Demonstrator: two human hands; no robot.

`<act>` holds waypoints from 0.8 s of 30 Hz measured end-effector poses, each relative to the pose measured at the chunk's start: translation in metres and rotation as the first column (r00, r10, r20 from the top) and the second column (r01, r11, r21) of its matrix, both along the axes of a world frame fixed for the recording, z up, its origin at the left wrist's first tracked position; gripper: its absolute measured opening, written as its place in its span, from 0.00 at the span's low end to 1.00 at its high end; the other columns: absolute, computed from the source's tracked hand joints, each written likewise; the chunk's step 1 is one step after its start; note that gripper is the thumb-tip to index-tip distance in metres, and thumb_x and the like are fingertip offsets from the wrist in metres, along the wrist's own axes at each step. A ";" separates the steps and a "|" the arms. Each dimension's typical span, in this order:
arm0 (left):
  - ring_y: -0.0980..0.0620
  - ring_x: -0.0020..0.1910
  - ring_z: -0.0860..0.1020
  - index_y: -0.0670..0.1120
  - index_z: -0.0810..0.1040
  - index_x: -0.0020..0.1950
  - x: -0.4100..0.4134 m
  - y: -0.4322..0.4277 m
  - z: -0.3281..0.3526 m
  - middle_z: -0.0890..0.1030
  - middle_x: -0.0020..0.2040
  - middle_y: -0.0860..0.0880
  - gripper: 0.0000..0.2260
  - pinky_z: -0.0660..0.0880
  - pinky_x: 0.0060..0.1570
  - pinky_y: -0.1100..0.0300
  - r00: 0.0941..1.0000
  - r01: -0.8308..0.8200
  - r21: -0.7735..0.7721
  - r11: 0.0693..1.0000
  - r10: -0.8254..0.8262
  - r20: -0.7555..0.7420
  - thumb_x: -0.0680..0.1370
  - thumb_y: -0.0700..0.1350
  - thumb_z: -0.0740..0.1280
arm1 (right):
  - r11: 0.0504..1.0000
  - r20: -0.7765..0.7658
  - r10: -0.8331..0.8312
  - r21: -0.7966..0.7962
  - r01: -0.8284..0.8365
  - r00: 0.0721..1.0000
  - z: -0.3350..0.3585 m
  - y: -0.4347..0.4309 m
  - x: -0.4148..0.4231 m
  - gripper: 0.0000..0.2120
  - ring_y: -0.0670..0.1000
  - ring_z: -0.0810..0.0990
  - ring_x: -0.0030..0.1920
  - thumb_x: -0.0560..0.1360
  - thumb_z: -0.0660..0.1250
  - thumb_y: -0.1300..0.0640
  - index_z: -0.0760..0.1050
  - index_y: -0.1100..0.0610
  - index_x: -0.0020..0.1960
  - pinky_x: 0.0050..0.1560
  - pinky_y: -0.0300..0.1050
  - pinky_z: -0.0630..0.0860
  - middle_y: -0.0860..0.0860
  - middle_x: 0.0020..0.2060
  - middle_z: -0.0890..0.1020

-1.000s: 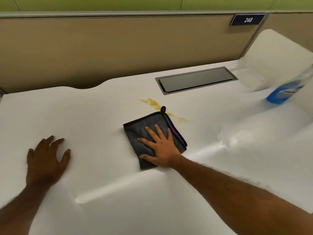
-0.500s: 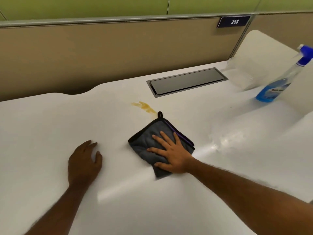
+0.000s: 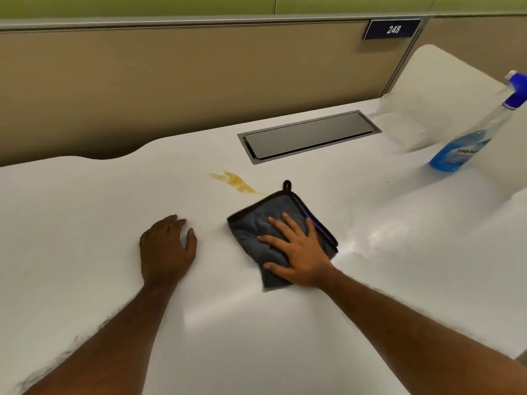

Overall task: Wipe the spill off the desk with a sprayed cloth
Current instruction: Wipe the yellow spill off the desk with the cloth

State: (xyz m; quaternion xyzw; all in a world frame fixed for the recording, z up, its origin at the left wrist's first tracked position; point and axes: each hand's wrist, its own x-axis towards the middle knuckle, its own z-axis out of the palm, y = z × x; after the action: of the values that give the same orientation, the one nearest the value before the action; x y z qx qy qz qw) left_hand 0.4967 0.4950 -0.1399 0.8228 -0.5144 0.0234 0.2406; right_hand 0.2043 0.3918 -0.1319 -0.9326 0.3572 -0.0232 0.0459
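Observation:
A yellow-brown spill [image 3: 235, 181] streaks the white desk [image 3: 85, 212] near its middle. Just to its lower right lies a folded grey cloth [image 3: 256, 220] with a black edge, a purple stripe and a black hanging loop. The cloth's far corner touches the spill's right tip. My right hand [image 3: 296, 250] lies flat on the cloth with its fingers spread, pressing it to the desk. My left hand [image 3: 166, 250] rests palm down on the bare desk to the left of the cloth, holding nothing.
A spray bottle [image 3: 467, 141] with blue liquid and a blue trigger stands at the far right. A grey cable hatch [image 3: 309, 136] is set into the desk behind the spill. A tan partition [image 3: 171, 81] with a "248" plate runs along the back.
My right hand has slid the cloth down and to the right, uncovering more of the spill. My left hand has moved right along the desk, closer to the cloth.

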 end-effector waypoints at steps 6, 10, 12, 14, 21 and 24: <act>0.43 0.68 0.73 0.44 0.78 0.64 0.002 -0.009 -0.007 0.77 0.67 0.44 0.24 0.65 0.67 0.45 0.999 0.030 0.033 0.999 -0.030 0.013 0.76 0.56 0.56 | 0.913 -0.053 -0.403 0.044 0.406 0.913 0.000 -0.041 -0.002 0.38 0.60 0.35 0.78 0.70 0.46 0.23 0.43 0.34 0.76 0.70 0.74 0.36 0.54 0.79 0.40; 0.46 0.77 0.61 0.48 0.69 0.73 0.007 -0.013 -0.011 0.66 0.76 0.45 0.29 0.50 0.76 0.46 0.999 0.045 0.147 0.988 -0.048 0.016 0.77 0.61 0.54 | 0.914 -0.122 -0.391 0.064 0.401 0.912 0.003 -0.064 0.044 0.42 0.63 0.35 0.77 0.67 0.39 0.20 0.40 0.36 0.76 0.68 0.76 0.33 0.53 0.79 0.39; 0.47 0.77 0.59 0.48 0.68 0.74 0.008 -0.014 -0.011 0.65 0.77 0.46 0.30 0.49 0.76 0.45 0.999 0.047 0.163 0.985 -0.051 0.020 0.76 0.63 0.53 | 0.960 -0.102 -0.261 0.075 0.269 0.960 0.002 -0.061 0.049 0.40 0.60 0.36 0.78 0.69 0.41 0.22 0.46 0.36 0.77 0.69 0.74 0.33 0.50 0.79 0.42; 0.47 0.78 0.59 0.49 0.68 0.74 0.008 -0.013 -0.009 0.64 0.77 0.46 0.30 0.50 0.76 0.45 0.999 0.043 0.171 0.984 -0.047 0.018 0.76 0.63 0.52 | 0.988 0.024 -0.130 0.089 0.127 0.991 0.001 -0.059 0.038 0.32 0.55 0.42 0.79 0.73 0.48 0.27 0.57 0.36 0.75 0.72 0.72 0.40 0.47 0.79 0.51; 0.47 0.78 0.59 0.49 0.68 0.74 0.009 -0.015 -0.012 0.64 0.77 0.47 0.30 0.51 0.76 0.44 0.999 0.026 0.191 0.981 -0.034 0.039 0.77 0.63 0.52 | 0.934 0.067 -0.352 0.093 0.346 0.934 -0.004 -0.085 0.075 0.33 0.57 0.43 0.79 0.75 0.50 0.33 0.50 0.42 0.77 0.71 0.67 0.35 0.51 0.80 0.49; 0.47 0.78 0.59 0.49 0.67 0.74 0.008 -0.014 -0.012 0.64 0.77 0.47 0.30 0.52 0.76 0.44 0.999 0.036 0.186 0.982 -0.042 0.029 0.77 0.63 0.52 | 0.978 0.007 -0.184 0.103 0.182 0.983 -0.001 -0.076 0.105 0.33 0.57 0.44 0.79 0.74 0.49 0.31 0.55 0.40 0.77 0.72 0.70 0.38 0.50 0.79 0.51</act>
State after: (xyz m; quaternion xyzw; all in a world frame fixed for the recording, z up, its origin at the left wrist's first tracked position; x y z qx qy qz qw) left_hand 0.5049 0.4809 -0.1519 0.8310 -0.5341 -0.0158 0.1548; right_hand 0.3093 0.3154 -0.1325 -0.8921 0.4417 -0.0168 0.0938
